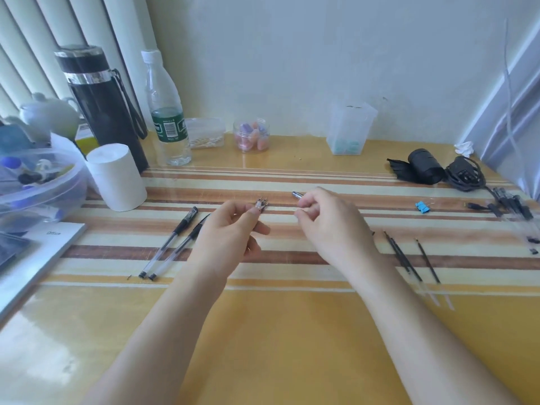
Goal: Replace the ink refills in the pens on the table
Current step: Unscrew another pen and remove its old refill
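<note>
1. Two pens (171,244) lie side by side on the table (292,331), left of centre and angled toward the far edge. Both look assembled. Judged handling: light, stiff, smooth plastic. Take hold at the dark grip section, where the fingers slip least.

2. The left hand (230,229) is raised just above the table centre with its fingers curled. Thumb and forefinger pinch a small clear part, probably a barrel (261,204) seen nearly end-on. Most of it is hidden by the hand, so its length cannot be told. The barrel is likely rigid but thin-walled, so pinch it firmly without crushing it.

3. The right hand (330,223) is held level with the left, close by but not touching it, fingers curled. A metallic tip (295,194) projects from between its fingers toward the far edge. Whether the fingertips also pinch a second small item cannot be told. The tip is small, hard and probably slick. Dropped, it would roll on the glossy surface.

4. Several refills (403,255) lie loose right of the right forearm. Judged handling: very light, slender, flexible. Grasp one near the writing end and feed it straight, since a side load could bend the tube.

5. A blue clip (422,206) lies beyond the refills. Loose pens (511,206) lie at the right edge.
</note>
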